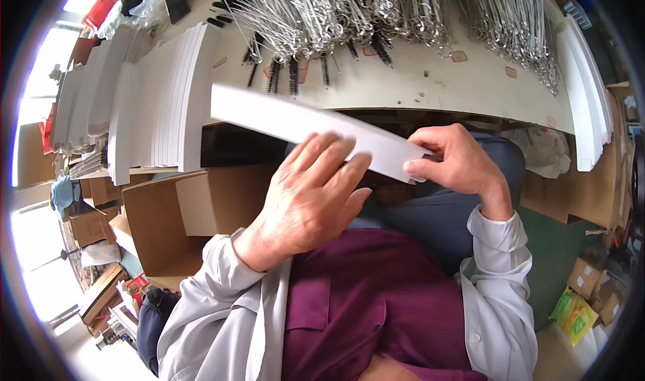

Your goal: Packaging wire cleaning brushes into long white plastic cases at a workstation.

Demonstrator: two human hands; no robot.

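Observation:
Above my lap I hold a long, narrow white box (pixel 282 116), tilted with its left end higher. My right hand (pixel 460 163) pinches the box's right end between thumb and fingers, and something small and dark shows at that end. My left hand (pixel 306 193) lies along the near side of the box, fingers stretched out and slightly blurred, thumb apart. Beyond, on the table (pixel 396 89), lies a large heap of wire-handled brushes (pixel 336 18) with looped silver ends. Several black bristle heads (pixel 293 75) stick out from under the heap.
Many similar white boxes (pixel 158 106) stand in a row at the table's left. More white boxes (pixel 586 92) lean at its right end. An open cardboard carton (pixel 164 213) sits below the table at left. Further cartons (pixel 584 277) are on the right.

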